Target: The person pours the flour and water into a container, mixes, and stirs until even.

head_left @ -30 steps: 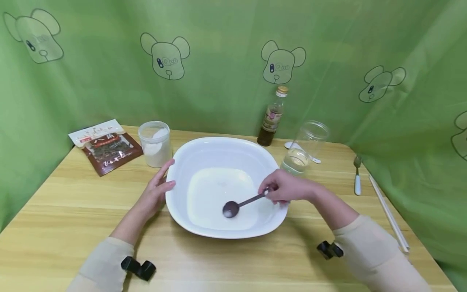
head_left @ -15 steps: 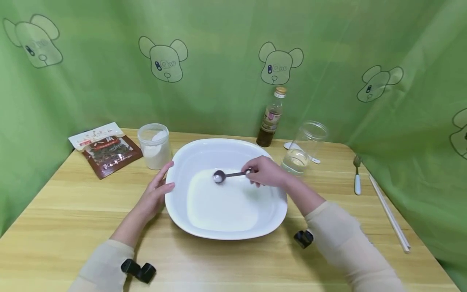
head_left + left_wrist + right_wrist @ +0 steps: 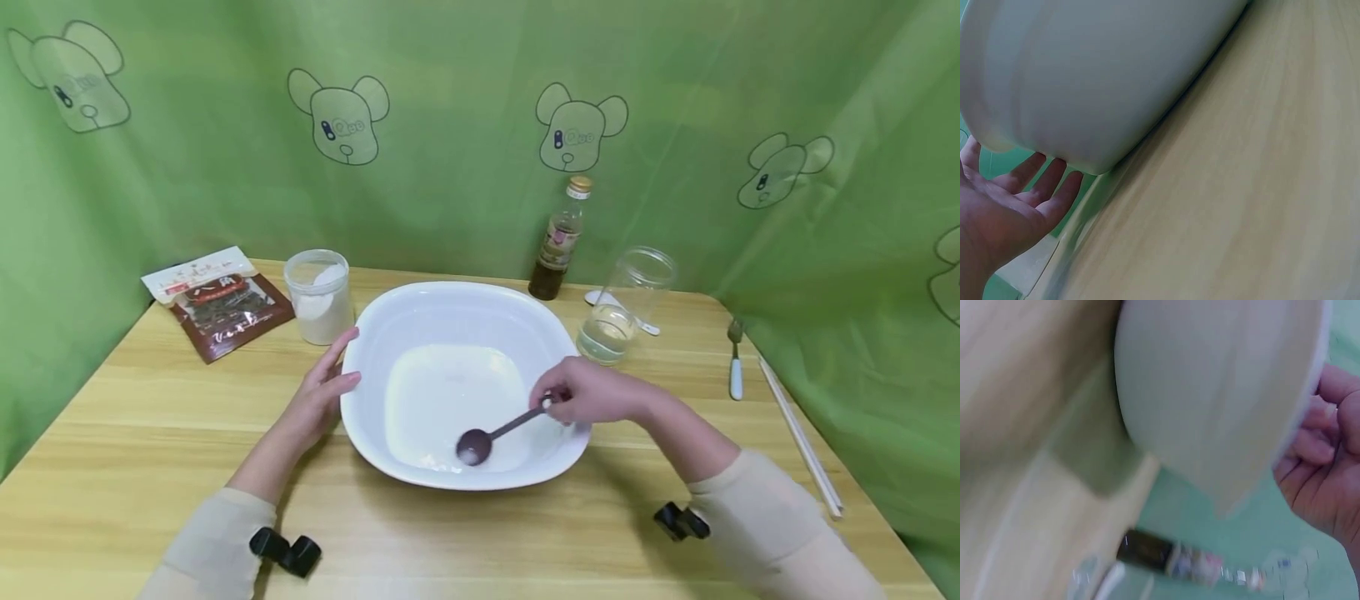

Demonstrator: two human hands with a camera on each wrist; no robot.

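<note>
A large white basin (image 3: 465,302) stands mid-table, with bright glints along the near part of its floor. My right hand (image 3: 588,390) pinches the handle of a dark brown spoon (image 3: 474,447), whose round bowl is low inside the basin toward the near side. Against the basin's left rim lies my left hand (image 3: 321,396), thumb and forefinger extended. In the left wrist view, the fingertips of that left hand (image 3: 1013,203) touch the basin's outer wall (image 3: 1104,81). The spoon is hidden behind the basin wall (image 3: 1210,394) in the right wrist view.
Left of the basin are a tub of white powder (image 3: 318,308) and a brown spice packet (image 3: 225,308). Behind and right stand a dark sauce bottle (image 3: 557,250), a clear jar (image 3: 609,333) with liquid and a white spoon (image 3: 648,329). A fork (image 3: 735,367) and chopsticks (image 3: 802,442) lie far right.
My right hand has swept the spoon from the near side to the far part of the basin and back to the near side. The left hand keeps its place on the rim.
</note>
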